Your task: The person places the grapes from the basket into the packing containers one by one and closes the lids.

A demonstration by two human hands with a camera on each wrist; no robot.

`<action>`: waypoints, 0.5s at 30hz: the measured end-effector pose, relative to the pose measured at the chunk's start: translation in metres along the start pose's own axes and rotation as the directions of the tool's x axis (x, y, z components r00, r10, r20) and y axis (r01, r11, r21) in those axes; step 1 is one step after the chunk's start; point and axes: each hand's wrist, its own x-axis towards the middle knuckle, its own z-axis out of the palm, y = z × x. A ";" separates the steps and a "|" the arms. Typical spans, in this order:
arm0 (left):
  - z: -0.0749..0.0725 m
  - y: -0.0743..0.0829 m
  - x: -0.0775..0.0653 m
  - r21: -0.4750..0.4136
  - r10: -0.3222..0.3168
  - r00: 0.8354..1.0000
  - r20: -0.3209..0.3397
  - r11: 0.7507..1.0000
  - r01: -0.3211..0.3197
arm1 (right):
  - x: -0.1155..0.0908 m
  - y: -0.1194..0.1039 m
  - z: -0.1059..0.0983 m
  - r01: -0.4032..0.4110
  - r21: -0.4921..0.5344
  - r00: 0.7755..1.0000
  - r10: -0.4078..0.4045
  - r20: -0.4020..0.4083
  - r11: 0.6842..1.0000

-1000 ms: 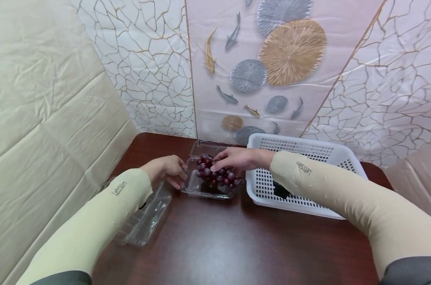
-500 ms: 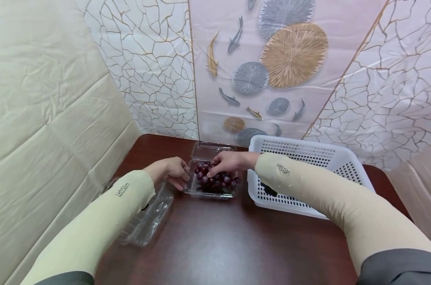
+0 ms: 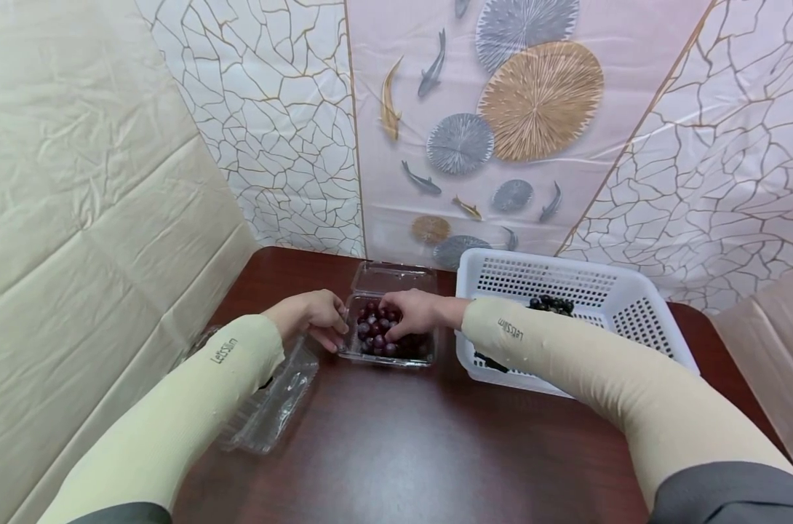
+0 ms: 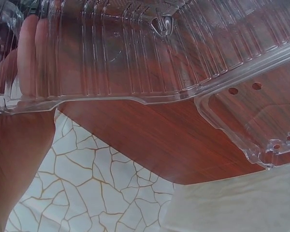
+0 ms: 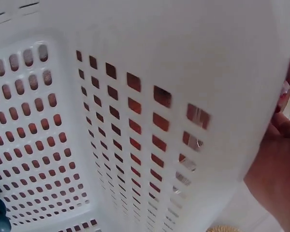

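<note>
A bunch of red grapes [image 3: 372, 331] lies inside a clear plastic clamshell container [image 3: 386, 359], whose lid [image 3: 393, 276] is folded back toward the wall. My right hand [image 3: 417, 313] reaches in from the right, its thumb and fingers curled on the grapes; some fingertips are hidden. At the container's left rim my left hand [image 3: 321, 318] holds the edge between thumb and fingers. In the left wrist view, the fingers [image 4: 29, 58] show only through clear plastic. The right wrist view has the right hand [image 5: 280, 164] partly behind the basket wall.
Right of the container stands a white perforated basket [image 3: 639, 320] with dark grapes [image 3: 552, 304] in it, partly under the right forearm. More clear containers [image 3: 272, 407] lie by the left forearm on the brown table [image 3: 403, 444]. Patterned cloth walls [image 3: 292, 145] enclose the back and sides.
The red grapes have gone lower into the container, and my right hand has sunk with them. The right forearm has shifted left, uncovering dark grapes in the basket. My left hand stays at the rim.
</note>
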 end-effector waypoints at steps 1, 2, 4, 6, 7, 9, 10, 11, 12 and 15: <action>0.000 0.000 0.000 0.001 0.000 1.000 -0.002 1.000 0.000 | -0.001 -0.001 0.001 0.009 -0.015 1.000 -0.009 0.003 1.000; 0.000 0.000 0.000 0.002 0.000 1.000 -0.004 1.000 0.000 | -0.002 -0.002 0.001 0.016 -0.026 1.000 -0.016 0.009 1.000; -0.001 -0.001 0.000 0.005 0.000 1.000 -0.006 1.000 0.000 | -0.002 -0.004 0.001 0.030 -0.047 0.999 -0.029 0.015 0.998; -0.001 -0.001 0.000 0.004 -0.003 1.000 -0.005 1.000 0.003 | -0.003 -0.006 -0.001 0.023 -0.052 0.999 -0.021 0.032 0.998; -0.001 -0.001 0.000 0.005 -0.002 1.000 -0.005 1.000 0.003 | -0.004 -0.006 -0.003 0.013 -0.055 0.999 -0.011 0.040 0.998; -0.001 -0.001 0.000 0.008 -0.001 1.000 0.000 1.000 0.001 | -0.006 -0.007 -0.008 -0.010 -0.057 0.998 0.013 0.057 0.998; -0.001 -0.001 0.000 0.012 0.000 1.000 0.003 1.000 0.000 | -0.006 -0.007 -0.012 -0.024 -0.054 0.997 0.028 0.070 0.998; -0.001 -0.001 0.000 0.012 0.000 1.000 0.004 1.000 0.000 | -0.008 -0.007 -0.015 -0.039 -0.046 0.996 0.042 0.081 0.998; -0.001 -0.001 0.001 0.011 0.000 1.000 0.003 1.000 0.000 | -0.009 -0.007 -0.019 -0.049 -0.041 0.995 0.052 0.090 0.998; -0.001 -0.001 0.000 0.012 -0.005 1.000 0.000 1.000 0.005 | -0.012 -0.005 -0.030 -0.050 -0.002 0.993 0.050 0.104 0.999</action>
